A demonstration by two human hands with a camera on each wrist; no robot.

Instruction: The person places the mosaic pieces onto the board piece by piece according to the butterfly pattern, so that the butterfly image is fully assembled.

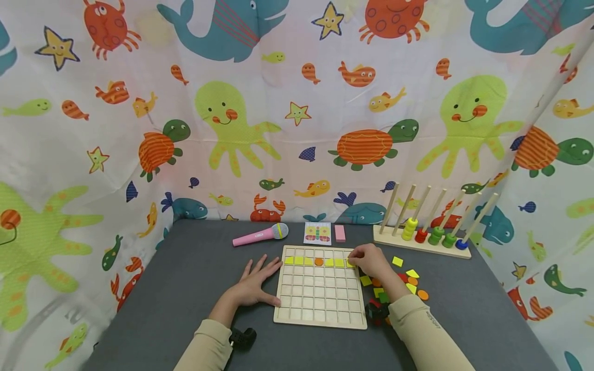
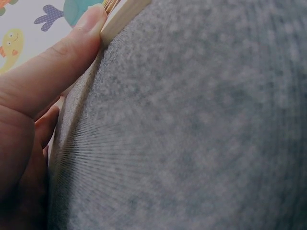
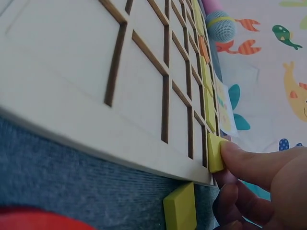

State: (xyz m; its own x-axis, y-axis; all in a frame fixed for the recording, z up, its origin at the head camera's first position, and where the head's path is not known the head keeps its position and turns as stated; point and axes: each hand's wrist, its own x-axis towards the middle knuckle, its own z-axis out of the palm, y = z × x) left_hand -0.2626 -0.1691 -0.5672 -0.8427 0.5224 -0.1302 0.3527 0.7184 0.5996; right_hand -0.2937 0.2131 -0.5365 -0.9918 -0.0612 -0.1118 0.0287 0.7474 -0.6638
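Observation:
A wooden grid board [image 1: 320, 296] lies on the grey table. Its second row from the top carries several yellow square tiles [image 1: 299, 260] and one orange round tile [image 1: 318, 262]. My left hand [image 1: 252, 286] is spread flat, its thumb and fingertips touching the board's left edge; in the left wrist view the thumb [image 2: 62, 57] presses on the wooden rim. With thumb and fingers my right hand [image 1: 371, 260] pinches a yellow square tile [image 3: 217, 152] at the right end of that row. Whether this tile sits fully in its cell, I cannot tell.
Loose yellow, orange, red and green tiles [image 1: 411, 274] are scattered right of the board, partly under the right forearm. Behind stand a pink microphone [image 1: 260, 235], a pattern card [image 1: 317, 233], a pink block [image 1: 340, 233] and a peg stand with coloured rings [image 1: 422, 242].

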